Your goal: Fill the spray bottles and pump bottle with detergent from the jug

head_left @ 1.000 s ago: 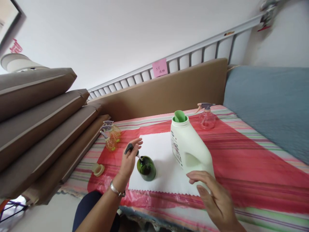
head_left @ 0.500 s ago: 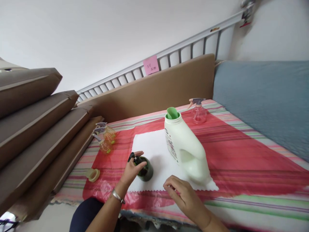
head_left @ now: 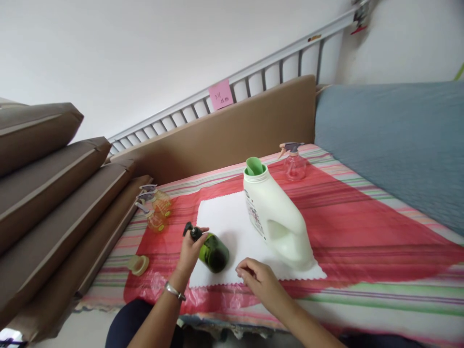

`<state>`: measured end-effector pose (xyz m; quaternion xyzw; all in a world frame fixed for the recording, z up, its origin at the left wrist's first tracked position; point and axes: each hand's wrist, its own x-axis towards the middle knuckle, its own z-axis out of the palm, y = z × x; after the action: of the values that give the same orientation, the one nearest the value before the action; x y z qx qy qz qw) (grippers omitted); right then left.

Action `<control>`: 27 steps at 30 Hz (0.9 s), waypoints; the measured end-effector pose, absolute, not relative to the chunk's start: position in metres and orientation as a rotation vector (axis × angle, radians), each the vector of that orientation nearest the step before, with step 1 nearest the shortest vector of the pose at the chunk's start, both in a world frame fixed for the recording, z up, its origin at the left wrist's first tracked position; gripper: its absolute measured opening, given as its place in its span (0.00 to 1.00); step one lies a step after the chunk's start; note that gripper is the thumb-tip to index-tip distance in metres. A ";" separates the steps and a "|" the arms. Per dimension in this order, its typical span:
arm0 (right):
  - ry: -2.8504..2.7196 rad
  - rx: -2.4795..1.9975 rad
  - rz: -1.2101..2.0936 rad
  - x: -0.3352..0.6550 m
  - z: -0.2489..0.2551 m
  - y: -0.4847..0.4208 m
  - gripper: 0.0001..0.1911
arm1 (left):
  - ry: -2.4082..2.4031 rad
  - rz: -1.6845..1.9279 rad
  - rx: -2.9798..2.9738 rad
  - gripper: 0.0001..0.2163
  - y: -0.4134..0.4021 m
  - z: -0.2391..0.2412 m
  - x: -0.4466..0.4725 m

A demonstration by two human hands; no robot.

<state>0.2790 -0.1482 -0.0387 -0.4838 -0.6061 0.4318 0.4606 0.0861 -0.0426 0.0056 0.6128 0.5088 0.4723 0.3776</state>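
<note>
Striped cloth (head_left: 369, 304), green-spouted white jug (head_left: 270, 200), left grip (head_left: 190, 249) holding green pump bottle (head_left: 214, 252), right grip (head_left: 259, 278) loose, empty

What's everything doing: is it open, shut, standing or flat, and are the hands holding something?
Green bottle: looks tilted, black pump at its neck; can't tell if it's screwed tight
White jug: upright, uncapped, green insert in its mouth
White cloth: spread flat
Pink spray bottle: upright, spray head on
Left hand: gripping the pump
Right hand: curled, nothing visible in it
</note>
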 end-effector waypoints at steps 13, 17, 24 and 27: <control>-1.550 -1.204 1.023 0.270 -0.045 -0.147 0.09 | 1.226 1.079 1.621 0.16 -0.069 -0.002 0.091; -1.581 -1.208 1.014 0.270 -0.044 -0.148 0.08 | 1.222 1.053 1.656 0.19 -0.071 0.004 0.089; -1.619 -1.225 0.987 0.268 -0.046 -0.148 0.08 | 1.192 1.122 1.653 0.11 -0.076 0.015 0.091; -1.638 -1.231 0.973 0.268 -0.047 -0.149 0.08 | 1.182 1.114 1.732 0.11 -0.075 0.016 0.093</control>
<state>0.2682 -0.1491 -0.0469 -0.4916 -0.6544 0.3889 0.4229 0.0927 -0.0753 0.0156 0.6764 0.4617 0.4350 0.3744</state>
